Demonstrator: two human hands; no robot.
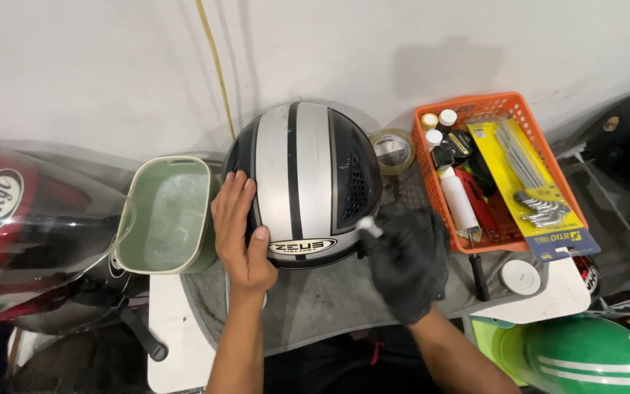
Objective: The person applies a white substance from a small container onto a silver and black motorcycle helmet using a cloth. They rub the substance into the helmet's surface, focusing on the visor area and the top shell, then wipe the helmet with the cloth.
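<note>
A black and silver striped helmet (305, 182) rests on a grey cloth (329, 303) spread over a small white table. My bare left hand (240, 233) lies flat against the helmet's left side, steadying it. My right hand (402, 266) wears a black glove and grips a small white-tipped tool (368, 227), whose tip touches the helmet's lower right edge beside the black vent grille.
A pale green tub (165, 215) of soapy water sits left of the helmet. An orange basket (501, 171) with bottles and a hex key set stands at the right, a tape roll (391, 151) behind. A red helmet (30, 226) is left, a green helmet (585, 357) lower right.
</note>
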